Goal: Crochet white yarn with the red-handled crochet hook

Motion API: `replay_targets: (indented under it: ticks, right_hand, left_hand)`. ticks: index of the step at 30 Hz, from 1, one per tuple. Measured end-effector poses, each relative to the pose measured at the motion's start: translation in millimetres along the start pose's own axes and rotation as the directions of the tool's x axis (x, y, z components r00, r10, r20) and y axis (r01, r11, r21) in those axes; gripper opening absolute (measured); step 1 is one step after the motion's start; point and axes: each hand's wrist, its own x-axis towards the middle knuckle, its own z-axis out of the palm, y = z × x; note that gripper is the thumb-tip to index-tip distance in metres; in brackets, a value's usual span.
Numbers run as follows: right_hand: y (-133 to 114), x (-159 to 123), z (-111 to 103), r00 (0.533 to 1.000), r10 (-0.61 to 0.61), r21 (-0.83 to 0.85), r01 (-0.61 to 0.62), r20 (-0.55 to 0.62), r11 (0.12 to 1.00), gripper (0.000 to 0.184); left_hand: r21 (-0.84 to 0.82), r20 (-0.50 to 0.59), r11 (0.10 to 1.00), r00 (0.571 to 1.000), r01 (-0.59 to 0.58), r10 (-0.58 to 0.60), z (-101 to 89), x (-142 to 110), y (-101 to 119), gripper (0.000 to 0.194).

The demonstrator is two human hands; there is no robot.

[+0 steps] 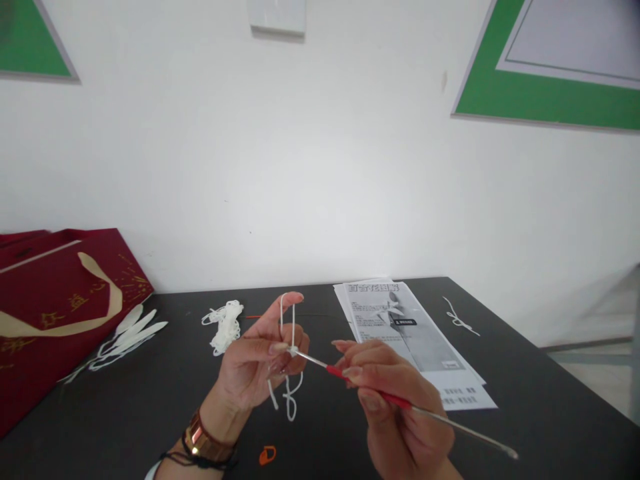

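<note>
Looping white yarn (294,325), silvery hook (461,427), red grip (397,401)

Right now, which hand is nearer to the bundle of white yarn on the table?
Left. The left hand is raised just right of the yarn bundle in the view, pinching a white strand; the right hand, holding the crochet hook, is farther right.

White wall (320,167), brightest mid-frame; green panels (545,100) in both upper corners; black tabletop (175,373) below; pale floor (619,387) at right.
</note>
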Motion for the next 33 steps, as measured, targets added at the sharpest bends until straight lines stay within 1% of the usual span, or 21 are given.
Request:
replay_targets:
  ticks: [3,6,7,9,11,15,18,20,21,23,24,25,27,30,32,33]
  right_hand:
    - [-3.8,-0.5,1.0,0.995,-0.089,-0.094,0.093,0.047,0.991,0.022]
    - [-2.2,-4.0,2.4,0.977,-0.178,-0.187,0.198,0.119,0.962,0.024]
    - [-0.5,-5.6,3.2,0.964,-0.212,-0.217,0.244,0.158,0.945,0.027]
    - [2.8,-7.8,5.1,0.955,-0.251,-0.282,0.288,0.160,0.915,0.028]
    - [3.3,-7.4,6.6,0.931,-0.297,-0.335,0.354,0.212,0.873,0.027]
    - [-6.1,-0.4,6.2,0.882,-0.325,-0.483,0.461,0.341,0.744,0.014]
    - [-13.3,3.5,5.2,0.874,-0.284,-0.539,0.471,0.395,0.698,0.015]
    - [-14.0,3.8,6.1,0.876,-0.266,-0.561,0.465,0.401,0.685,0.016]
    - [-13.1,3.3,7.3,0.884,-0.266,-0.577,0.456,0.385,0.678,0.016]
    - [-9.7,1.8,11.4,0.893,-0.287,-0.608,0.446,0.346,0.657,0.015]
    - [-7.7,0.7,13.9,0.910,-0.304,-0.633,0.415,0.283,0.654,0.015]
    - [-5.8,-0.4,16.3,0.897,-0.338,-0.638,0.441,0.286,0.631,0.016]
    - [-2.8,-2.9,20.3,0.900,-0.353,-0.675,0.429,0.258,0.601,0.015]
    - [0.9,-7.5,21.4,0.888,-0.361,-0.701,0.451,0.287,0.552,0.015]
    - [4.2,-11.1,19.5,0.880,-0.382,-0.687,0.464,0.283,0.559,0.015]
    - [6.2,-12.9,18.1,0.882,-0.387,-0.670,0.461,0.270,0.583,0.015]
  left_hand:
    - [0.009,-0.016,1.000,1.000,-0.012,0.012,-1.5,-0.3,-0.2,0.048]
    - [0.011,-0.021,1.000,1.000,-0.015,0.016,-1.4,-1.1,-1.3,0.048]
    - [0.013,-0.022,1.000,1.000,-0.011,0.012,-1.0,-1.3,-1.6,0.048]
    - [0.018,-0.026,1.000,1.000,-0.008,0.008,0.1,-1.6,-2.0,0.048]
    - [0.022,-0.039,0.999,0.999,-0.023,0.024,1.3,-1.6,-1.8,0.047]
    - [0.035,-0.069,0.997,0.995,-0.063,0.065,3.7,-0.7,-1.7,0.051]
    - [0.018,-0.117,0.996,0.989,-0.086,0.087,7.7,-0.3,-3.0,0.055]
    - [0.007,-0.159,0.995,0.982,-0.098,0.098,12.1,-0.5,-3.8,0.058]
    - [0.010,-0.177,0.995,0.979,-0.103,0.103,14.7,-0.8,-4.0,0.061]
    - [0.052,-0.205,0.993,0.972,-0.106,0.114,19.9,-1.6,-3.7,0.066]
    - [0.095,-0.219,0.989,0.966,-0.115,0.134,22.1,-2.0,-3.1,0.068]
    - [0.148,-0.232,0.981,0.960,-0.128,0.160,23.8,-2.5,-2.4,0.069]
    - [0.257,-0.243,0.954,0.945,-0.153,0.217,25.5,-3.2,-0.7,0.069]
    - [0.358,-0.231,0.921,0.942,-0.153,0.246,23.5,-4.2,1.6,0.066]
    - [0.384,-0.219,0.912,0.945,-0.146,0.244,20.1,-4.8,2.7,0.064]
    - [0.386,-0.214,0.911,0.947,-0.144,0.240,18.0,-5.0,3.1,0.063]
